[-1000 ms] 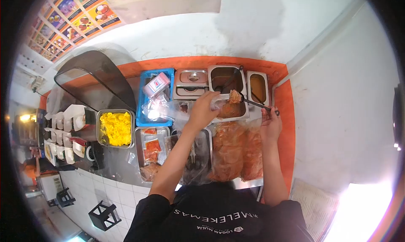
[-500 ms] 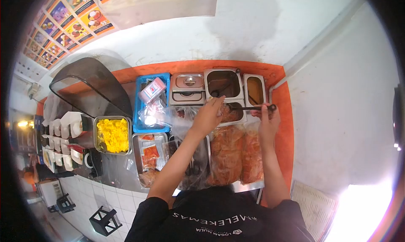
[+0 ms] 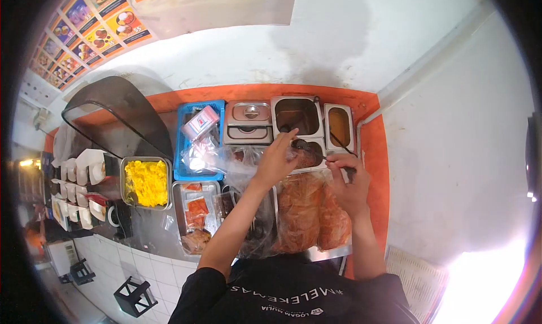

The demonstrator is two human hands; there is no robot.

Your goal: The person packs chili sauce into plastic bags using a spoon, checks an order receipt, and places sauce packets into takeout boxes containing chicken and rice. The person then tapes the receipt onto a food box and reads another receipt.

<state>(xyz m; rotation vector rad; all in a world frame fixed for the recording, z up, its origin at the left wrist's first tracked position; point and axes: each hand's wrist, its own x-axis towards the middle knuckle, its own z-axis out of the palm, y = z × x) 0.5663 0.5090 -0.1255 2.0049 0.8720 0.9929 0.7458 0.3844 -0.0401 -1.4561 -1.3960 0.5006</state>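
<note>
Over the lower steel pan (image 3: 309, 161) of reddish food, my left hand (image 3: 276, 163) is closed on a small clear plastic bag, mostly hidden by the fingers. My right hand (image 3: 350, 183) is to the right of that pan, its fingertips pinched on the thin dark handle of a ladle (image 3: 316, 153). The ladle's head is down in the pan, close to my left fingertips. Large clear bags of orange-red food (image 3: 302, 211) lie just below the pan, between my forearms.
Behind stand a pan of dark liquid (image 3: 296, 115), a narrow pan of yellow-brown liquid (image 3: 339, 123) and lidded steel pans (image 3: 251, 112). Leftward are a blue basket (image 3: 179, 154), a tray with red packets (image 3: 179, 216), a tub of yellow food (image 3: 147, 183) and a dark mesh cover (image 3: 116, 109).
The ladle, earlier raised with a piece of food at my left hand, is lowered into the pan. My right hand has moved down and slightly left, and its grip on the handle has shifted.
</note>
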